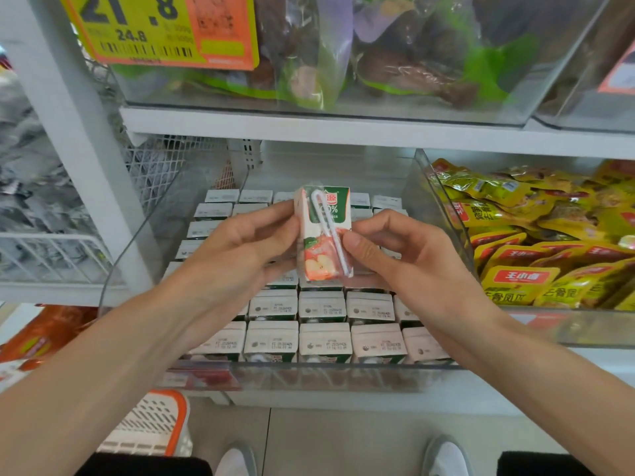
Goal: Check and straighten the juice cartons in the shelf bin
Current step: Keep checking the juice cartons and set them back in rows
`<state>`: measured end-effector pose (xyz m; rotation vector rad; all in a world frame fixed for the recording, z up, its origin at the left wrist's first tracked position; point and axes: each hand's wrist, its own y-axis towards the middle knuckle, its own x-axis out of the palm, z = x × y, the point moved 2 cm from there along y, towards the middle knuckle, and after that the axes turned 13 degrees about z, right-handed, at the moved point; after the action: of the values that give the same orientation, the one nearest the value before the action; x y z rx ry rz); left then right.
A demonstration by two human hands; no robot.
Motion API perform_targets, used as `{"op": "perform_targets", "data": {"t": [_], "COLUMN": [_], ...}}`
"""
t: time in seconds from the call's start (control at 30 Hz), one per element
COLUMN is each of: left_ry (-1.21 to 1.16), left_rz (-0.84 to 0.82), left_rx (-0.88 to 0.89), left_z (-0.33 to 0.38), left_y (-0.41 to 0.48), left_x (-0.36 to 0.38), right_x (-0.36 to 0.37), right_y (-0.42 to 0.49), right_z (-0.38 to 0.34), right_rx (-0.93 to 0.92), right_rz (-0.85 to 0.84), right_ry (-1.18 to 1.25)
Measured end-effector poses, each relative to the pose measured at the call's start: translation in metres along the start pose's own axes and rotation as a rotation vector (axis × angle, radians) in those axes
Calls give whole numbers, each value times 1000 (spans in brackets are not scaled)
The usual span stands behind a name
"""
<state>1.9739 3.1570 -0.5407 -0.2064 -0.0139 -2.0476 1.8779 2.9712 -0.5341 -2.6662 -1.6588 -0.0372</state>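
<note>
Two shoes (237,458) stand on the floor at the near edge, with a white and orange basket (151,424) to their left. Just past them is the clear bin (309,372), full of juice boxes (323,341) standing in neat rows. Above the middle of the bin, the left hand (237,249) and the right hand (405,255) each pinch a side of the lifted box (321,231), which is upright with its straw (331,231) facing us. Yellow snack packs (515,283) fill the next bin on the right. Far up on the left hangs a yellow price tag (158,29).
</note>
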Motion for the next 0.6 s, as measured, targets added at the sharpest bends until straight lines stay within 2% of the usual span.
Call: {"op": "perform_targets", "data": {"t": [0.13, 0.3, 0.4, 0.6], "left_ry": [-76, -200, -217, -173], "left_rz": [-90, -152, -161, -173], "left_rx": [-51, -130, -169, -198], "left_z": [-6, -5, -6, 0], "left_y": [3, 3, -1, -3], "left_x": [2, 0, 0, 3], "right_x": [-4, -7, -8, -8], "right_y": [2, 4, 3, 4], "right_z": [-2, -3, -2, 0], "right_rx": [17, -8, -30, 38], "right_rz": [-37, -41, -19, 81], "right_ry": [55, -129, -161, -101]}}
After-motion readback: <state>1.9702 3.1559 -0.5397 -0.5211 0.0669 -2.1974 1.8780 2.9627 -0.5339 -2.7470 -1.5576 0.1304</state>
